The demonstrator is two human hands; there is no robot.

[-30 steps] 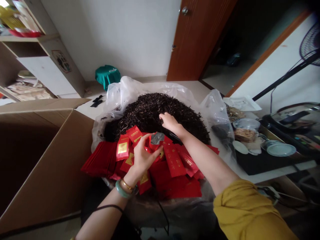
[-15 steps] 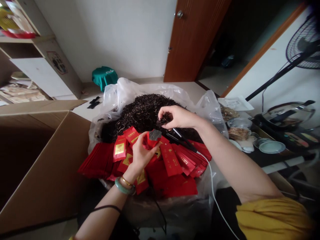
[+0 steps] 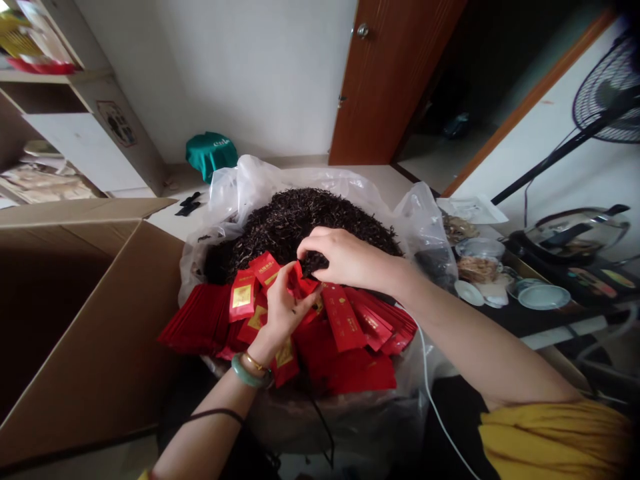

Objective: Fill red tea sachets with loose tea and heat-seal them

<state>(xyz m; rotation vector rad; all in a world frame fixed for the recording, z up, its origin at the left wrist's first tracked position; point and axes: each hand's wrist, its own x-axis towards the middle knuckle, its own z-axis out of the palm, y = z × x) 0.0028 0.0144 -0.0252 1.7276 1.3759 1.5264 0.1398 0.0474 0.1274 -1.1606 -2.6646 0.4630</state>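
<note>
My left hand (image 3: pixel 283 310) grips a small red foil sachet (image 3: pixel 301 283) upright by its lower part, its mouth towards my right hand. My right hand (image 3: pixel 350 259) is shut on a pinch of dark tea leaves (image 3: pixel 314 264), holding them at the sachet's mouth. Behind both hands lies a large heap of dark, twisted loose tea (image 3: pixel 300 227) in a clear plastic bag (image 3: pixel 250 190). Many flat red packets with gold labels (image 3: pixel 344 327) lie scattered in front of the heap, just below my hands.
A large open cardboard box (image 3: pixel 85 313) stands to the left. A white cord (image 3: pixel 427 373) hangs below my right arm. To the right, a dark-topped table holds bowls, plates and a jar (image 3: pixel 477 267), with a metal pot (image 3: pixel 575 233) and a fan (image 3: pixel 607 100) beyond.
My right hand has moved left from the tea heap to the sachet's mouth, carrying leaves. The grey inner lining at the sachet's mouth is now hidden behind my fingers.
</note>
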